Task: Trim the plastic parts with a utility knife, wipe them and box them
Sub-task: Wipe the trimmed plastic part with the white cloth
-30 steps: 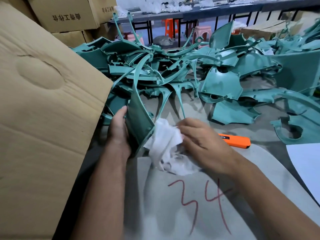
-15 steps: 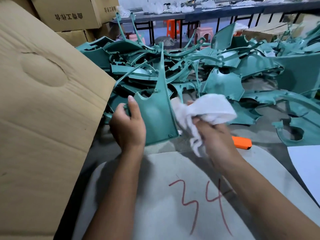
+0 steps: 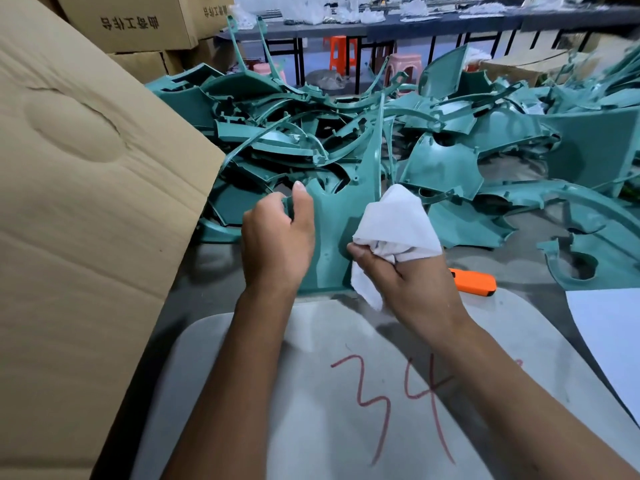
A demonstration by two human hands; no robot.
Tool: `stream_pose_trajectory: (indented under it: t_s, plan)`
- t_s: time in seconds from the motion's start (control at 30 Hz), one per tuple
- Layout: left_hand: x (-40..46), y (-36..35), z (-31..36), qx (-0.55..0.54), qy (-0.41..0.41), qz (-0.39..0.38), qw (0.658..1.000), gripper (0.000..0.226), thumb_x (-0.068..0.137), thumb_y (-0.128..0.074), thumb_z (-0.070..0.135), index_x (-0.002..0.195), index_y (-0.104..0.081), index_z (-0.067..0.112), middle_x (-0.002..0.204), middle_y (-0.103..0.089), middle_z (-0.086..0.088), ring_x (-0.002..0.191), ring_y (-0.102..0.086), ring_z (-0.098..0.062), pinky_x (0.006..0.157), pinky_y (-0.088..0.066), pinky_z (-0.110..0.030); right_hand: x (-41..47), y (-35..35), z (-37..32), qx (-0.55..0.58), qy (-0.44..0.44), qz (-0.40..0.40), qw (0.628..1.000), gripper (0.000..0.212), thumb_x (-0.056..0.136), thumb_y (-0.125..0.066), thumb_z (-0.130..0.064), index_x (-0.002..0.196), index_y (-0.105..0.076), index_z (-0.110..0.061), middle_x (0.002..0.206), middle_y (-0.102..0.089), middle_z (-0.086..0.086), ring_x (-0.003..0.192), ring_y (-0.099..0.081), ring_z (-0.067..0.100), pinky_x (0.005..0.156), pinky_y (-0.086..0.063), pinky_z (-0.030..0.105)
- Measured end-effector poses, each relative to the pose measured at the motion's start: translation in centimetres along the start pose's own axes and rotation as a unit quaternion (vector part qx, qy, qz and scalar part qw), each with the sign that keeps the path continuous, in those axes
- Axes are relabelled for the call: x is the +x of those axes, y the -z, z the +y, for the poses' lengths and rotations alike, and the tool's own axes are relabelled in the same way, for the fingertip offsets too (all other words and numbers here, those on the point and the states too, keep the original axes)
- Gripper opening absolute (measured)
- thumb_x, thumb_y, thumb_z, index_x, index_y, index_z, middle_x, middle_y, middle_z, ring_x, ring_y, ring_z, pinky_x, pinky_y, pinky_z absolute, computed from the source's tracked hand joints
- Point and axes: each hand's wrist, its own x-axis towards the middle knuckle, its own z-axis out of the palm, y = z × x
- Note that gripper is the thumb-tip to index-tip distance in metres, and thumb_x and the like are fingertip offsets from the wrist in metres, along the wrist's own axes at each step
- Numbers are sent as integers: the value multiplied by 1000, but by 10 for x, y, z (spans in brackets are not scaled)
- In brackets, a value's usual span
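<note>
Teal plastic is filling most of the bench: a loose heap of parts (image 3: 346,133) is lying across the far side, and one flat panel (image 3: 332,233) is being held upright just in front of it. The left hand (image 3: 277,244) is gripping that panel by its left edge, thumb (image 3: 302,202) pressed on the near face and the other fingers curled behind, so the panel is standing with its long axis running up and away, tapering to a thin spike at the top. The right hand (image 3: 405,282) is bunching a white cloth (image 3: 394,223) in a closed fist and pressing it against the panel's right side, about halfway up.

What matters for the coming stroke is that the cloth is sitting on the right edge of the panel while the broad near face is lying to its left, between the two hands. The right hand is the nearer one to that unwiped face, so it seems a sweep leftward or along the length would cover it, with the left hand only steadying.

An orange knife (image 3: 472,281) is lying on the bench just behind the right wrist, touched by neither hand. A large cardboard box (image 3: 86,202) is standing open at the left, closest to the left arm, which looks like the place where the wiped panel is going. A grey mat (image 3: 311,410) marked in red is lying under both forearms.
</note>
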Motion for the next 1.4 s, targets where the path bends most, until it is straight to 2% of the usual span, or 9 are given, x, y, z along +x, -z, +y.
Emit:
stream_pose_trajectory:
  t_s: [0.13,0.3,0.5,0.67,0.83,0.9,1.0,1.2,1.4]
  plan:
    - [2,3,-8,25,-44,-30,998,55,100,-37,53,58,-30,20,50,-34,3,47,-36,-19,46,-17,-31,1,1,5,-64,-20,-10,998,28,101,-66,-33,75,-58,-26,72,-61,-3,71,-58,22,72,-50,40]
    - [8,6,-13,19,-75,-67,995,54,97,-37,58,59,-29,20,52,-32,3,46,-33,-20,48,-17,-31,-4,-6,3,62,-24,-19,998,21,99,-71,-17,90,-64,-34,81,-66,-24,78,-64,-1,72,-45,9]
    - [13,5,-18,-123,-63,-126,982,61,96,-41,62,64,-32,11,58,-29,-2,54,-27,-18,51,-24,-42,1,-11,3,62,-4,122,991,6,99,-71,-17,93,-68,-18,81,-69,-7,76,-65,16,69,-52,24]
    - [6,11,-15,-493,226,-193,818,65,94,-32,74,82,-58,15,80,-66,-7,74,-60,-21,67,-45,-34,11,-1,9,80,-64,297,949,7,104,-64,-19,106,-65,-12,94,-68,-11,88,-64,-7,84,-47,13]
    - [-13,-4,8,-583,208,-312,721,59,97,-50,54,135,-57,9,136,-64,-17,127,-59,-36,110,-44,-59,16,1,15,131,-172,365,905,20,107,-56,-37,94,-70,-30,90,-73,-29,92,-66,-9,89,-50,20]
    - [-22,-15,22,-561,186,-286,754,39,93,-65,33,128,-65,16,130,-69,-13,125,-63,-35,110,-44,-60,14,-1,15,109,-175,298,932,23,108,-53,-36,107,-73,-24,103,-77,-17,103,-69,2,99,-52,32]
    - [-32,-27,26,-477,163,-178,845,19,93,-73,19,112,-72,19,116,-76,-1,112,-71,-20,100,-54,-41,10,-5,16,129,-134,189,964,20,110,-53,-21,94,-64,-25,77,-69,-17,70,-63,1,70,-50,24]
    - [-14,-14,10,-509,109,-225,824,21,94,-66,7,103,-77,23,110,-77,3,107,-72,-16,91,-58,-34,15,2,24,117,-91,223,964,11,106,-61,-16,109,-69,-9,101,-75,3,93,-71,13,82,-55,28]
    - [-6,-6,-6,-497,166,-178,833,16,94,-69,16,104,-74,27,116,-76,-2,114,-69,-31,97,-51,-67,16,15,25,268,-248,299,882,35,84,-62,-76,90,-79,-45,101,-79,-17,97,-75,3,87,-58,32]
